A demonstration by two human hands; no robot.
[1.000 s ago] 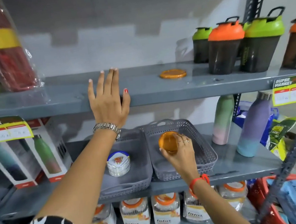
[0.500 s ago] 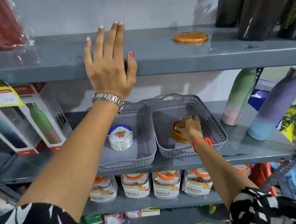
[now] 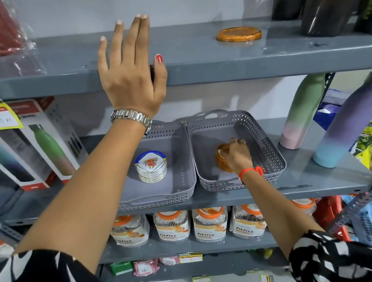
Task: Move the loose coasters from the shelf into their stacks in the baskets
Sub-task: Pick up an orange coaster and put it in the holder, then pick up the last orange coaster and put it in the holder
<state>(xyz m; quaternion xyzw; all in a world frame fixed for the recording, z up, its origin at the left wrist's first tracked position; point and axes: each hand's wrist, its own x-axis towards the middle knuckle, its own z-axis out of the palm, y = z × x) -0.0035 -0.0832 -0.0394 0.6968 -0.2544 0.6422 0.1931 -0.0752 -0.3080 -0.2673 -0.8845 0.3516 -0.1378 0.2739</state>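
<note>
With our right hand [image 3: 238, 157] clamped on the amber coaster [image 3: 222, 158] low in the right basket [image 3: 274, 153], we seat it flat before letting go, while our left hand [image 3: 131, 77] rests spread, holding nothing, on the upper shelf [image 3: 191, 45].

Single head-worn wide-angle view: looks forward and slightly down at close range onto a grey metal shelving unit [image 3: 217, 65]; the upper shelf sits near eye level, the middle shelf with two grey perforated plastic baskets [image 3: 260, 140] lies below centre, both forearms enter from the bottom corners; no second view shares the scene
</note>
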